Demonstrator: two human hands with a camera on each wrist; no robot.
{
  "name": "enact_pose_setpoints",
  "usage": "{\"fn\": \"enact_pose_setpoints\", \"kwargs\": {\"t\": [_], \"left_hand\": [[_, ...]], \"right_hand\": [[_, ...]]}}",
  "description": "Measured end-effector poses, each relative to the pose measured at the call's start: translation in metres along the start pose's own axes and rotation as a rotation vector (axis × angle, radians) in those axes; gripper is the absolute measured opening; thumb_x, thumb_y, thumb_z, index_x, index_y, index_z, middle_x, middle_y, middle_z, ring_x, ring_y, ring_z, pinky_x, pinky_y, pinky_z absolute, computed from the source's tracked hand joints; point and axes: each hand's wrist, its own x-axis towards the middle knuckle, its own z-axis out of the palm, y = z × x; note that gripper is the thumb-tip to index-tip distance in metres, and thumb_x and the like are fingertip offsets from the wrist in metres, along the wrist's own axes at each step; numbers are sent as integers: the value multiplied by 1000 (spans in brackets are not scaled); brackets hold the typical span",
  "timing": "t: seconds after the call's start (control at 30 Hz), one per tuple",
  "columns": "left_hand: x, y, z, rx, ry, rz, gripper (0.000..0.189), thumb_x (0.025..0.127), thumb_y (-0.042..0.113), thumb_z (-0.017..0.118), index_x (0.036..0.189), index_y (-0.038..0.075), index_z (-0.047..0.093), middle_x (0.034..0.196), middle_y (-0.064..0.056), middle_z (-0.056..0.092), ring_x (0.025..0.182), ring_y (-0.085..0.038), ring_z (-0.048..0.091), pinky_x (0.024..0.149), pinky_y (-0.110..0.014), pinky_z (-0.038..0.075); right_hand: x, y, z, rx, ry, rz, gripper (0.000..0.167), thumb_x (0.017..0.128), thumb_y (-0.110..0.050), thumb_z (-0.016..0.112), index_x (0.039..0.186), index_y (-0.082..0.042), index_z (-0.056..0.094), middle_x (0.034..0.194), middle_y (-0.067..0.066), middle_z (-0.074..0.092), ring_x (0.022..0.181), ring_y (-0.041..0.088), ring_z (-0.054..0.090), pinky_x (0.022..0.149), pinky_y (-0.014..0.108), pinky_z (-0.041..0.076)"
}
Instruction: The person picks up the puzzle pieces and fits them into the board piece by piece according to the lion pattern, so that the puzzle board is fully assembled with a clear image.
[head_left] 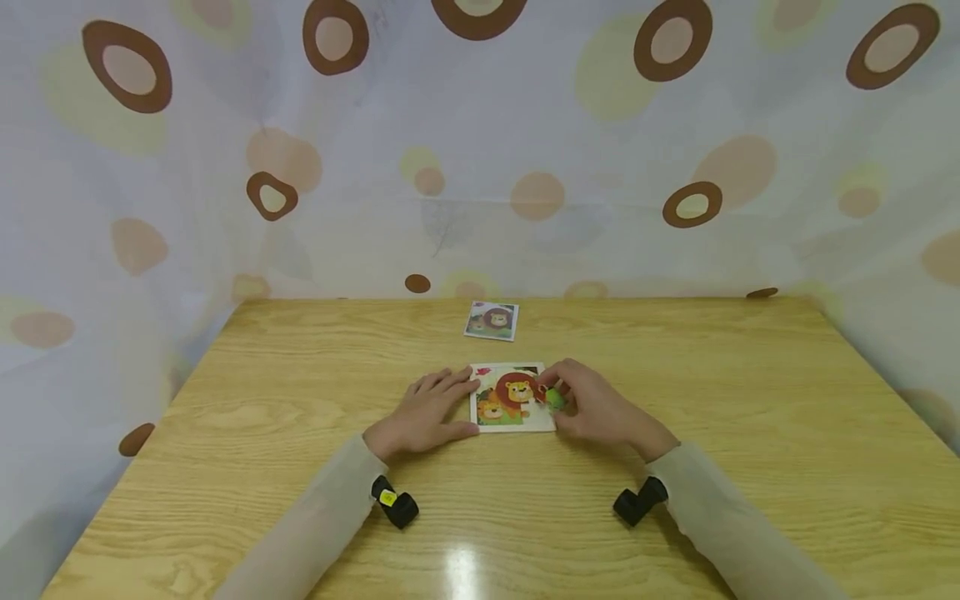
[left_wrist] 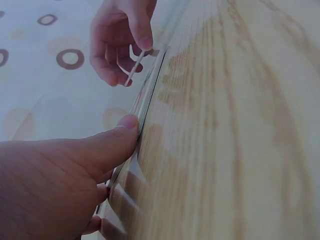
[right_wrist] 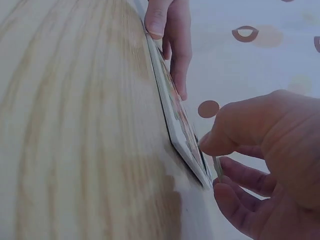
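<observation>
A square lion jigsaw puzzle (head_left: 517, 390) in a white-edged tray (head_left: 498, 429) lies flat on the table, with a bare white gap at its lower right. Against the tray's left side rests my left hand (head_left: 423, 414), fingers spread and mostly straight; in the left wrist view its thumb (left_wrist: 127, 122) touches the edge. My right hand (head_left: 596, 408) pinches a green puzzle piece (head_left: 555, 400) at the tray's right side. That thin piece (left_wrist: 134, 68) appears tilted and raised in the left wrist view. From the right wrist, the piece (right_wrist: 217, 169) shows edge-on, partly hidden by the fingers.
Beyond the tray lies a small picture card (head_left: 491, 321) with the same lion scene. The wooden table (head_left: 337, 542) ends at a patterned cloth (head_left: 480, 233) behind and at both sides. Black camera mounts (head_left: 393, 502) sit on both wrists.
</observation>
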Motion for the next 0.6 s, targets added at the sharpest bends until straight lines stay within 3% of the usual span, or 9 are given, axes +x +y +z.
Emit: {"fn": "enact_pose_setpoints", "kwargs": {"t": [0.13,0.33,0.6], "left_hand": [[0,-1,-1,10,-11,-10,66,96,41,57,150,11,34,160,-10,22,146,-38,15,114,-59,14],[0,1,-1,9,-10,1,66,95,40,57,150,11,34,160,-11,22,146,-38,16,114,-59,14],[-1,1,-1,12,-4,1,66,95,41,58,150,11,35,160,-10,22,146,-38,16,114,-60,14]], "right_hand": [[1,-1,5,-28,33,-72,31,77,0,70,107,2,60,100,12,59,82,16,52,68,27,47],[2,-6,12,-118,-15,-26,17,83,-10,74,98,-7,67,91,4,58,76,11,44,68,26,39],[6,-12,17,-107,-7,11,14,81,-18,78,91,-10,72,85,2,57,73,9,43,66,24,38]]}}
